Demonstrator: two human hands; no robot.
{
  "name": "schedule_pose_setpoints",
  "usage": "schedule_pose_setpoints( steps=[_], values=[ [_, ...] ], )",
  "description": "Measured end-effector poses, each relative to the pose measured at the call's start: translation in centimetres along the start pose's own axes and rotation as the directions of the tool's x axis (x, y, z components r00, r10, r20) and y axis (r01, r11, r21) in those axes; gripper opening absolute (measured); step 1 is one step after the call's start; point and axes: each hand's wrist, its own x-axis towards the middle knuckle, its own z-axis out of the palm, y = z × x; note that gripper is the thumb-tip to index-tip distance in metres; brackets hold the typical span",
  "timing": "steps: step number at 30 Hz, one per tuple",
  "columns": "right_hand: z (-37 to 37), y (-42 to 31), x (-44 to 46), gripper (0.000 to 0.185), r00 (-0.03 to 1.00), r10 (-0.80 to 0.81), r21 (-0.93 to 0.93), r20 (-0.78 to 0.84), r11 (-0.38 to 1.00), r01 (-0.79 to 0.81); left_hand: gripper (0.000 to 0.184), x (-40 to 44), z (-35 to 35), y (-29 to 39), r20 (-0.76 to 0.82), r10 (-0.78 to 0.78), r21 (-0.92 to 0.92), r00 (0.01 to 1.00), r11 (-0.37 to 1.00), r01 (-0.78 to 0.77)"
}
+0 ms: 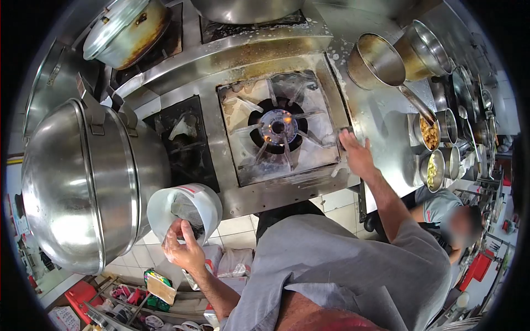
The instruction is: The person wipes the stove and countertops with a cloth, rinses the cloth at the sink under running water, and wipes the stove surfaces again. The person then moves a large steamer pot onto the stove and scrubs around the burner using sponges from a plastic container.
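My left hand (185, 248) is closed on the rim of a white plastic bucket (208, 205), which is tilted so its inside shows. A dark mesh-like thing (186, 208) lies in the bucket; its kind is unclear. At the right side of the stove's lit burner (279, 128), my right hand (358, 155) reaches over the metal edge, its fingers stretched out and thumb apart. A greyish lump (331, 139) is by its fingertips; I cannot tell whether they touch it. Whitish wet streaks mark the stove top (276, 196) around the grate.
Left of the stove stands a large domed steel vessel (61, 182). A stained pot (130, 33) sits behind it. On the right counter are a long-handled saucepan (381, 60) and small pans of chopped food (432, 170). Another person (441, 212) is at the right.
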Motion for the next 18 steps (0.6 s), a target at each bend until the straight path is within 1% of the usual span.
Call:
schedule_pose_setpoints(
  steps=[2,3,5,7,8,9,10,11,12,13,14,15,16,17,18],
  values=[
    [-1.4,0.0,4.6,0.067,0.984,-0.052,-0.11,-0.168,0.993,0.034,0.02,-0.1,0.1,0.3,-0.019,0.039,0.079,0.999,0.996,-0.037],
    [-2.9,0.2,9.3,0.055,0.945,-0.11,-0.091,-0.309,0.992,0.085,0.02,-0.1,0.2,0.2,-0.017,0.035,0.08,0.999,0.996,-0.033],
    [-5.9,-0.1,18.5,0.043,0.912,-0.143,-0.057,-0.385,0.99,0.131,0.021,-0.3,0.2,-0.2,-0.005,-0.024,0.05,1.0,0.998,0.025],
    [-9.2,-1.4,22.3,0.04,0.975,-0.04,-0.006,-0.22,0.999,0.039,0.021,-0.5,0.3,0.0,0.002,-0.029,0.075,1.0,0.997,0.029],
    [-8.1,-1.4,21.5,0.04,0.976,-0.033,0.007,-0.214,0.999,0.035,0.021,-0.3,0.1,0.0,0.017,-0.018,0.081,1.0,0.997,0.017],
    [-7.0,-0.9,20.3,0.04,0.961,-0.058,-0.016,-0.27,0.998,0.055,0.02,-0.3,0.0,0.4,0.01,-0.016,0.109,1.0,0.994,0.015],
    [-5.9,-0.2,19.1,0.041,0.94,-0.085,-0.049,-0.331,0.996,0.072,0.02,-0.2,0.2,0.6,0.004,-0.008,0.094,1.0,0.996,0.008],
    [-3.1,1.2,16.6,0.044,0.904,-0.163,-0.039,-0.396,0.986,0.16,0.02,-0.2,0.1,0.6,-0.001,0.008,0.089,1.0,0.996,-0.008],
    [-3.3,0.0,11.3,0.05,0.95,-0.124,-0.118,-0.287,0.989,0.093,0.019,-0.3,-0.1,0.5,-0.005,0.021,0.088,1.0,0.996,-0.021],
    [-1.2,0.3,6.9,0.055,0.958,-0.111,-0.078,-0.264,0.993,0.094,0.018,-0.3,0.0,0.3,-0.008,0.042,0.091,0.999,0.995,-0.041],
    [0.7,0.6,2.8,0.059,0.981,-0.061,-0.086,-0.186,0.995,0.046,0.018,-0.2,-0.1,0.4,-0.011,0.038,0.084,0.999,0.996,-0.037],
    [1.2,0.2,-1.2,0.061,0.997,-0.023,-0.07,-0.079,0.997,0.017,0.018,-0.2,-0.1,0.6,-0.024,0.034,0.09,0.999,0.995,-0.032],
    [1.0,0.0,-3.2,0.063,1.0,0.012,-0.058,0.026,0.998,-0.011,0.018,-0.2,0.0,0.7,-0.041,0.03,0.096,0.999,0.995,-0.026],
    [0.7,0.1,-2.0,0.063,1.0,0.011,-0.061,0.019,0.998,-0.01,0.018,0.0,0.2,0.6,-0.048,0.029,0.091,0.998,0.996,-0.025],
    [0.4,0.2,0.0,0.062,0.999,-0.016,-0.081,-0.047,0.997,0.012,0.018,-0.1,0.1,0.4,-0.04,0.022,0.093,0.999,0.996,-0.018]
  ],
)
